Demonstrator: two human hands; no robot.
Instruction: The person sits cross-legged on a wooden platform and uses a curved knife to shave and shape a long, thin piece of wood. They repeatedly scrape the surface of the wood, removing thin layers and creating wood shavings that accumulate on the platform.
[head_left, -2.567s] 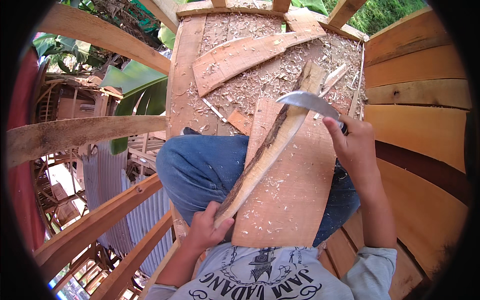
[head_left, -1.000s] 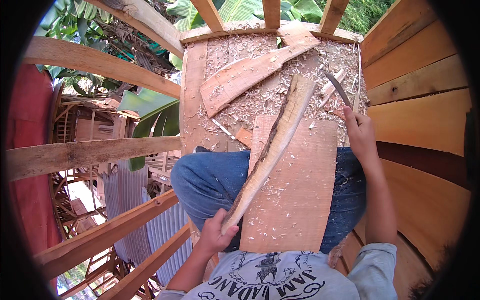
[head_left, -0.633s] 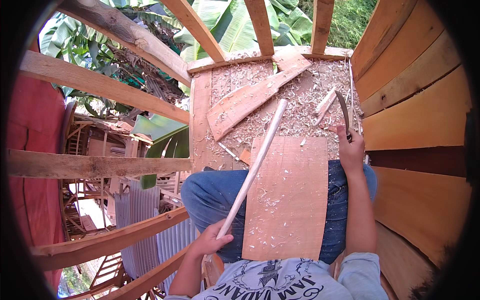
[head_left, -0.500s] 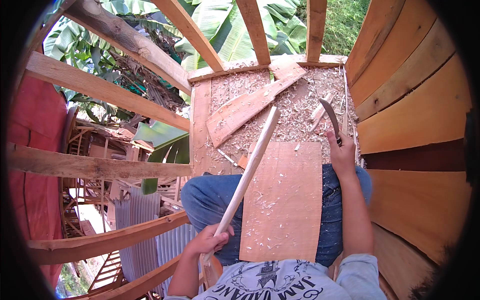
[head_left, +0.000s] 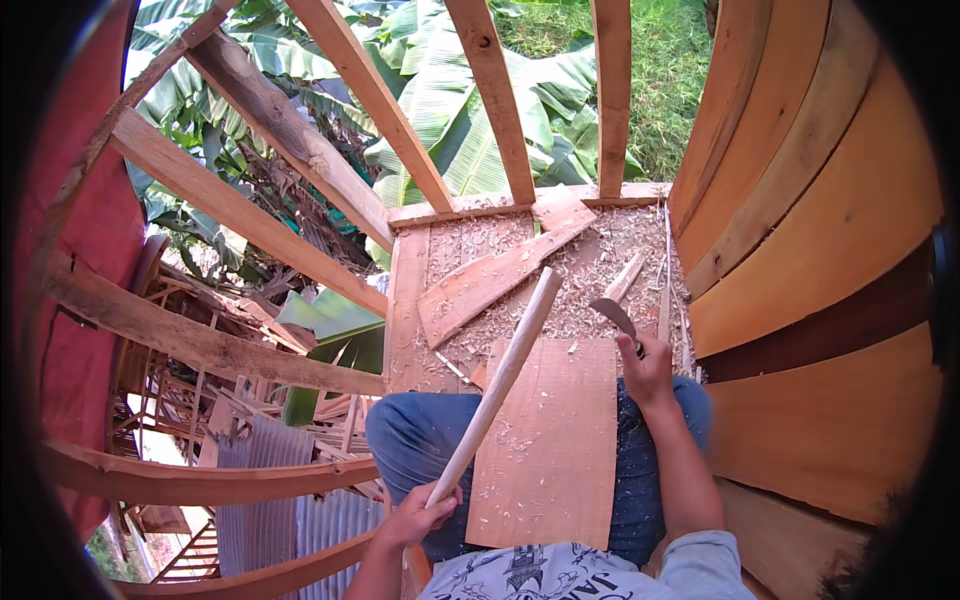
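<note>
Across the left of the board (head_left: 560, 460), a pale stick (head_left: 497, 388) slants away and rightward from the left hand (head_left: 427, 515) wrapped round it; its far end lies apart, left of the curved knife (head_left: 614, 314) clasped in the right hand (head_left: 650, 370).

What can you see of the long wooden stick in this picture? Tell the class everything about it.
The stick looks like pale, bare wood: long, fairly straight, with a blunt far end. The left hand grips it near its lower end, which is hard to make out. It slants up and to the right, crossing in view the left edge of the flat board on the person's lap. Whether it touches the board cannot be told.
</note>
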